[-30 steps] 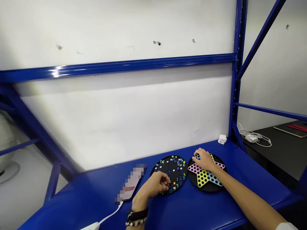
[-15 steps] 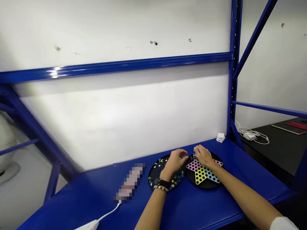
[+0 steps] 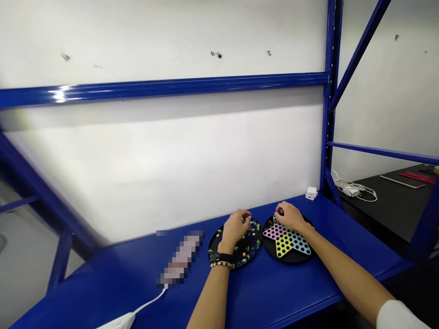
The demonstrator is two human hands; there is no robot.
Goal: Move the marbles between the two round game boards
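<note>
My left hand (image 3: 236,227), with a dark band and a beaded bracelet at its wrist, hovers over a round black tray (image 3: 219,260). Glass marbles lie around that tray, along with an orange cube (image 3: 244,254). Its fingers are bent, with a gap between thumb and forefinger and nothing visible between them. My right hand (image 3: 291,216) is over the far part of a round Chinese checkers board (image 3: 284,246) with a pink, yellow and blue star. Its fingers curl together in a pinch; whatever they hold is hidden. Some dark reddish marbles (image 3: 269,224) show by the board's far left edge.
A blurred-out pinkish flat object (image 3: 181,258) with a white cable (image 3: 151,301) lies left on the blue table (image 3: 274,292). White plug adapters (image 3: 311,193) stand at the back right. A blue frame (image 3: 192,87) rises around the table. At right, a black table (image 3: 391,205) bears coiled cables.
My left hand has moved back from the gap between the discs to over the marble tray. My right hand stays over the board's far part, its fingers slightly lifted. The view has shifted slightly.
</note>
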